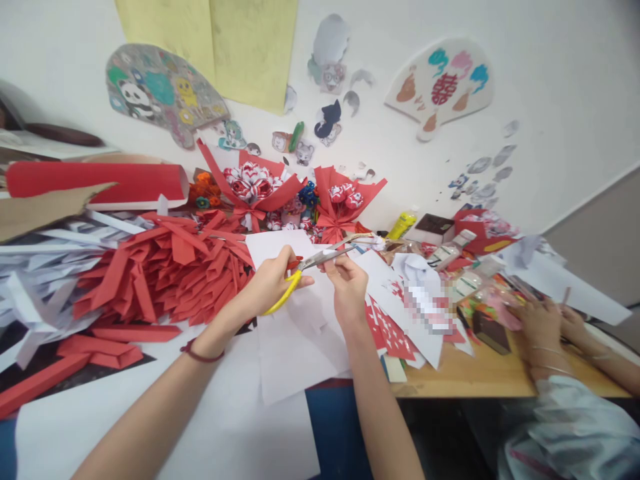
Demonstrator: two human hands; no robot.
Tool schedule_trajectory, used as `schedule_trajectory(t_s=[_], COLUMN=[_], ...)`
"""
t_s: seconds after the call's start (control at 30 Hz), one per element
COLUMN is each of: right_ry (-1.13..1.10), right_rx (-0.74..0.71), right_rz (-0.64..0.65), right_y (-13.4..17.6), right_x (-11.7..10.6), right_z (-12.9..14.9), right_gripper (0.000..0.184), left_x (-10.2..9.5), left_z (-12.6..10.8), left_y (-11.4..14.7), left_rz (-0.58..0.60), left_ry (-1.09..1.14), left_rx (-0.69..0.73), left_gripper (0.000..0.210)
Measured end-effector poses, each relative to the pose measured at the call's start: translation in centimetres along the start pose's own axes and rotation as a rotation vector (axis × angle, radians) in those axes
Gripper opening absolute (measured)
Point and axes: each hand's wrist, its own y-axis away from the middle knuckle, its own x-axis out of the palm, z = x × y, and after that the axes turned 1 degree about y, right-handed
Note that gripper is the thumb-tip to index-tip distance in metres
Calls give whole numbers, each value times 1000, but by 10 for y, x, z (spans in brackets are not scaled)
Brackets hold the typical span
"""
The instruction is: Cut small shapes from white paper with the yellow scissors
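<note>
My left hand (273,280) grips yellow-handled scissors (310,267), whose metal blades point right and away from me. My right hand (347,287) pinches a small piece of white paper right under the blades, its fingers touching them. Both hands hover over several overlapping white paper sheets (295,347) on the table. A red cord sits on my left wrist (200,353).
A heap of folded red paper strips (165,273) lies to the left, white strips (40,267) beyond it. Red paper bouquets (260,187) stand at the wall. Glue bottle (403,225), boxes and cut red paper (395,333) crowd the right. Another person's hands (545,327) work at right.
</note>
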Motion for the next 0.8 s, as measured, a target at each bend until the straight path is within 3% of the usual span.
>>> schedule_trajectory(t_s=[0.4, 0.53, 0.67, 0.8], right_ry=[-16, 6, 37, 78], right_rx=[-23, 27, 81, 98], right_rz=[-60, -45, 55, 174], right_y=[1, 2, 0, -2], right_x=[9, 10, 4, 0], right_z=[-9, -8, -4, -2], right_gripper=[27, 27, 25, 27], left_x=[24, 31, 21, 1], left_z=[-8, -12, -14, -11], left_y=[7, 9, 9, 6], left_rz=[-79, -128, -182, -415], left_ry=[45, 227, 411, 237], left_rx=[-12, -39, -108, -82], left_gripper=[35, 33, 30, 31])
